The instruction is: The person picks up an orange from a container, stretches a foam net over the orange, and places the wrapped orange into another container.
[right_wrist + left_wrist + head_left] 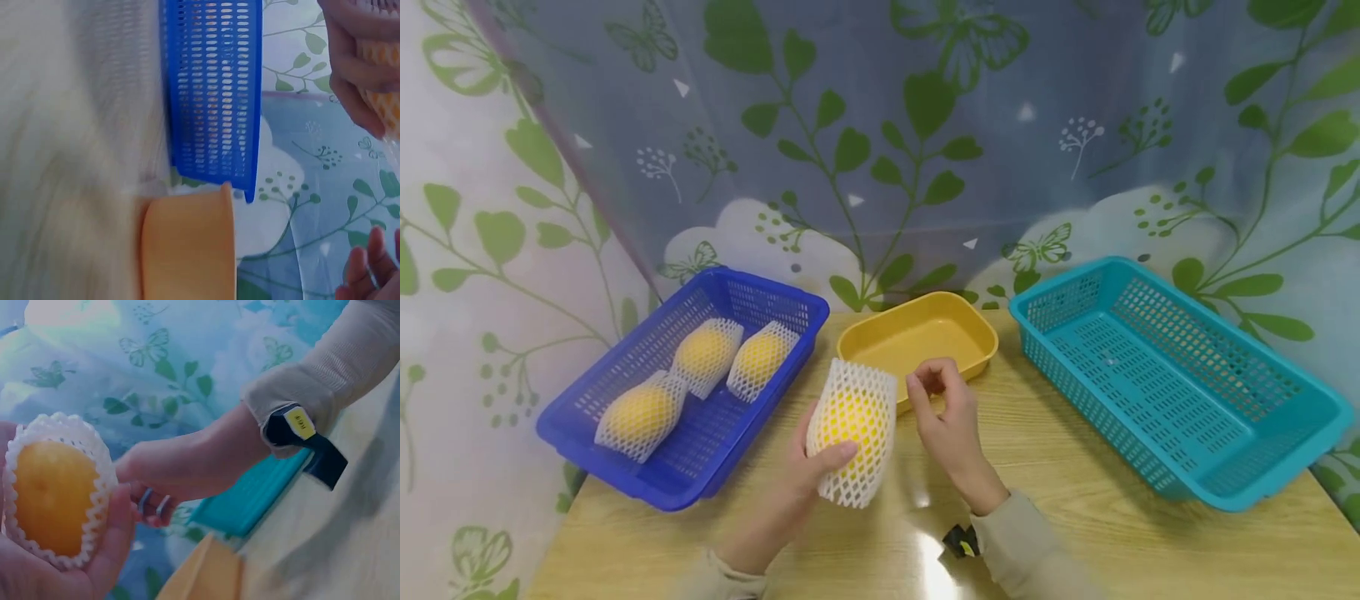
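A yellow mango (856, 429) in a white foam net (863, 379) is in my left hand (808, 467), which grips it above the table, thumb across the front. In the left wrist view the net's open end shows the mango's bare orange-yellow skin (53, 494). My right hand (953, 425) hovers just right of the net, its fingers loosely bent and nothing visible in them. The right wrist view shows only its fingertips (369, 275) at the lower right. Behind both hands sits a yellow tray (917, 333).
On the left, a blue basket (752, 433) holds 3 netted mangoes (707, 354). A teal basket (1150, 392) stands on the right of the wooden table (1045, 467). A patterned curtain (880, 192) hangs behind. Near the right cuff is a black strap (961, 542).
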`<state>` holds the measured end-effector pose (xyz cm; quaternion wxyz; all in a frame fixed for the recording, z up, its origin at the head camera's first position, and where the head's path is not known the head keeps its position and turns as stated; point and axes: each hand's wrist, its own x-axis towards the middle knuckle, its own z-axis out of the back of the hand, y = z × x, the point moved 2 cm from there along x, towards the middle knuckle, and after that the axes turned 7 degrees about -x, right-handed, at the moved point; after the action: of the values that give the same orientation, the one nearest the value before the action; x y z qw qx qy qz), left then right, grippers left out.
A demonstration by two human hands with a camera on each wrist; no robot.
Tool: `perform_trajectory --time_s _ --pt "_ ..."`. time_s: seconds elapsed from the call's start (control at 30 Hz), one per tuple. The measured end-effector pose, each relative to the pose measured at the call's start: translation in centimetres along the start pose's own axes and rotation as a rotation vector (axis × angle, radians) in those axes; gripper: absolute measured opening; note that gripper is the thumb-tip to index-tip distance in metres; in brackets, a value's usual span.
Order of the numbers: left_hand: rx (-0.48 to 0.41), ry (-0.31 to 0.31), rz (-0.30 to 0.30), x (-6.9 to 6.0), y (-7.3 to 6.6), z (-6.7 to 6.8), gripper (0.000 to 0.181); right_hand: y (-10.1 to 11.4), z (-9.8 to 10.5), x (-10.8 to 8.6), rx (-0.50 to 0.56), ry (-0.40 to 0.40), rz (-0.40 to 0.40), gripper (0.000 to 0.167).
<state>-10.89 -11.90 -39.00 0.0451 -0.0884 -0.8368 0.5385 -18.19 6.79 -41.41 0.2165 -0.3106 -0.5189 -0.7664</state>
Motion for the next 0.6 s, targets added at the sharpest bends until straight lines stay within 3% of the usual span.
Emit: perform_trajectory --time_s 0.2,0.4,0.6 --pt "0.097 -0.086 -0.036 -1.3 -3.5 2.6 0.053 1.1 -3.5 1.1 -0.193 0.04 0.025 0.013" --pt "0.172 -0.104 -0.054 -2.1 -6.1 5.6 0.048 1.6 -7.3 1.7 -0.331 0.071 -0.023 0.019" --pt "0.253 -0.116 -0.065 -2.1 -8.3 8.5 0.043 2.5 -11.2 2.2 -0.457 0.261 -0.134 0.031"
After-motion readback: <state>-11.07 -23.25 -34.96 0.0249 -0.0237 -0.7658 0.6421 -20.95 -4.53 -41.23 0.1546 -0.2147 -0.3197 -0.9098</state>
